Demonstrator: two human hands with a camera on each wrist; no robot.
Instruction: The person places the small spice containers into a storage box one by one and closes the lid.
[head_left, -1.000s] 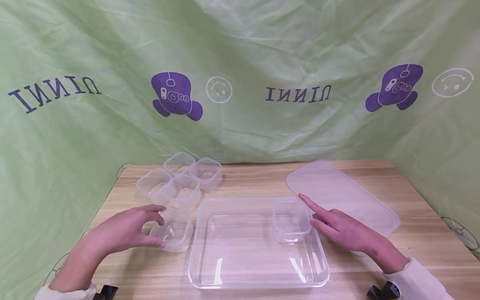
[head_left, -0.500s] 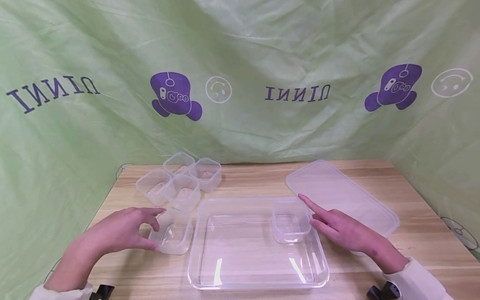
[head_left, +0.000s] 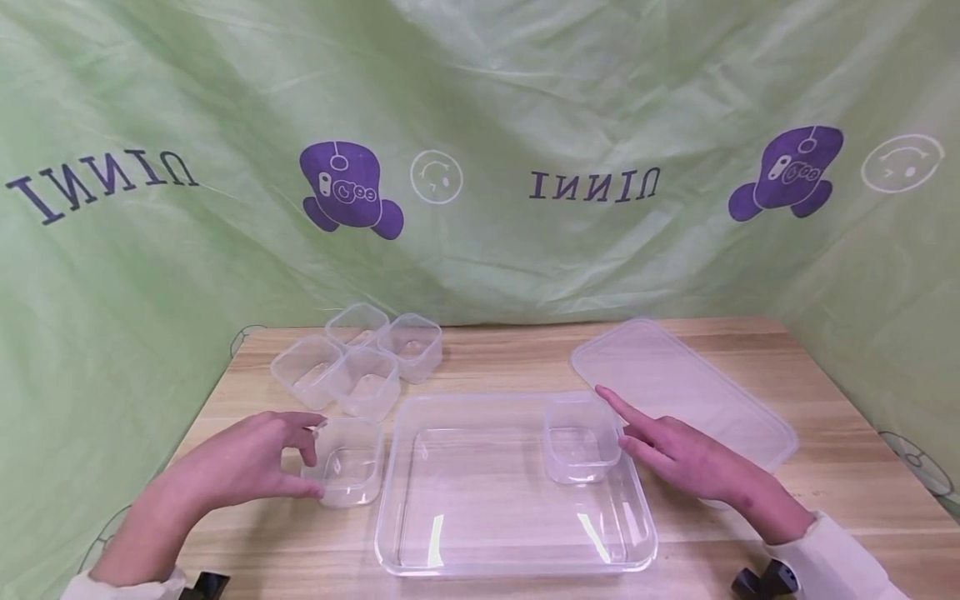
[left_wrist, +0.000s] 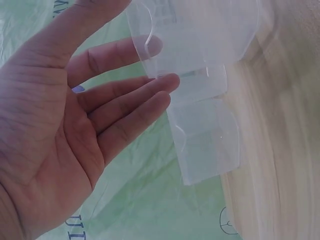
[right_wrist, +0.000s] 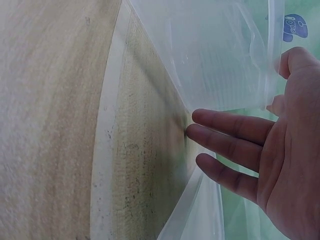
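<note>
In the head view, a large clear rectangular container [head_left: 480, 521] stands at the front of the table. My left hand [head_left: 247, 462] holds a small clear square container [head_left: 351, 467] just left of it, thumb at the near side and index finger at the far side. In the left wrist view, that finger shows through the translucent wall, while the thumb tip is cut off. A second small container [head_left: 581, 454] sits inside the large one at its far right corner. My right hand [head_left: 678, 454] rests beside that corner, index finger stretched along the rim, thumb touching the right side.
Several more small square containers [head_left: 367, 387] stand grouped at the table's back left. A flat translucent lid [head_left: 697, 392] lies at the back right, partly behind my right hand. Green printed cloth [head_left: 480, 267] hangs around the wooden table [head_left: 510, 358].
My left hand has shifted slightly left, then a little back, and the small container by it has turned so its sides stand straighter. My right hand and the large container look unchanged.
</note>
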